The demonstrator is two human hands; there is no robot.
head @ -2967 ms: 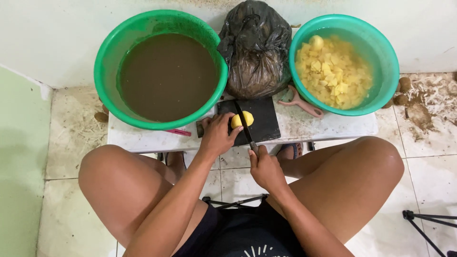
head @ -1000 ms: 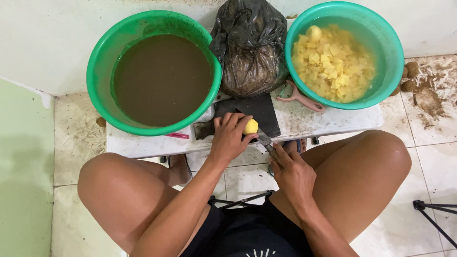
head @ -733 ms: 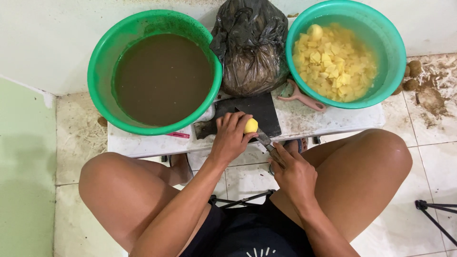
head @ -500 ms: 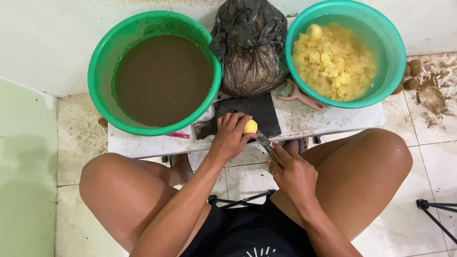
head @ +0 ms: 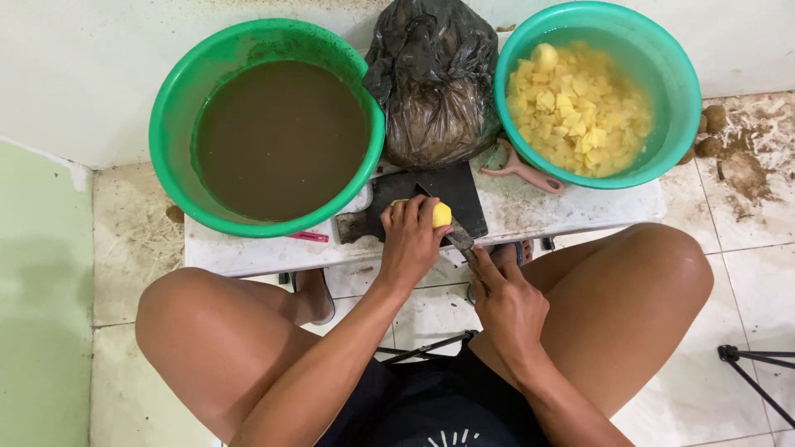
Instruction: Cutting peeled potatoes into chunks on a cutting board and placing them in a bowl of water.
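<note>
Potato [head: 440, 214], peeled, smooth and yellow, sits on the dark cutting board [head: 464, 194], pinned under the left hand [head: 410, 244] with fingers curled over it. Right hand [head: 505, 302] is closed around a knife [head: 451, 232], blade at the potato. 2 green plastic basins flank a crinkled black bag [head: 431, 83]: one [head: 178, 124] holds murky brown water, the other [head: 679, 91] yellow potato cubes. A pink peeler [head: 522, 171] lies on the white table [head: 580, 211] above dirty floor tiles [head: 745, 215].

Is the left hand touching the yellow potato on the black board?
Touching. The head view shows the left hand with fingers curled over the yellow potato, pinning it down.
</note>
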